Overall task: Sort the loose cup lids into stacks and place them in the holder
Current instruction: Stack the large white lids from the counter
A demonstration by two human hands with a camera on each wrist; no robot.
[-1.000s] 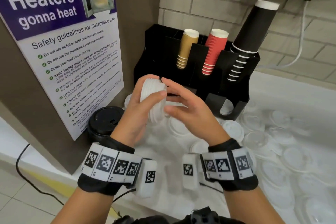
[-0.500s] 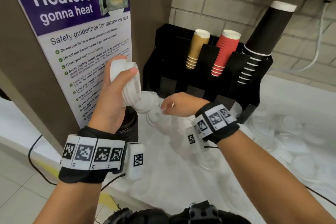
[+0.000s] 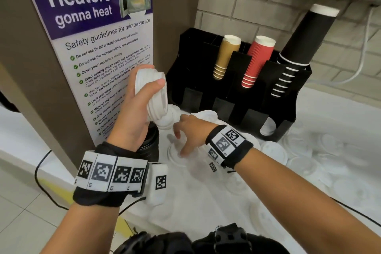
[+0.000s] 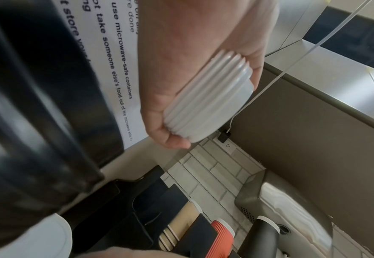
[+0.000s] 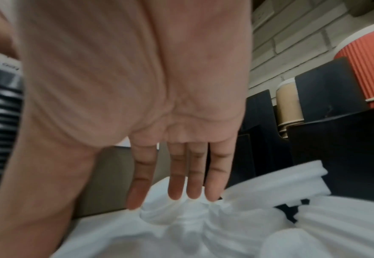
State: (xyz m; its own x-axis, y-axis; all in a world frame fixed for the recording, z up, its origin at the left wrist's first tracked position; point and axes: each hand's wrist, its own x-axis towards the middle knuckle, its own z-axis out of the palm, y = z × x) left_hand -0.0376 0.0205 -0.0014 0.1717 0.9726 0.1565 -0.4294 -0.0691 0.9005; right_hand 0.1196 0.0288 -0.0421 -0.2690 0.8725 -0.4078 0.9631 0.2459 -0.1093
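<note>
White plastic lid stack, gripped in our left hand, left of the holder. Our right hand, fingers extended and empty, reaches for a loose lid before the holder. Gathering step; next we pinch its rim.

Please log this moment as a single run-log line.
left hand: holds white lid stack | right hand: open, reaching to loose lids | holder: lids not yet placed

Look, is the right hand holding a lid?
No, the right hand has straight fingers reaching down toward the white lids, with nothing held in it.
</note>
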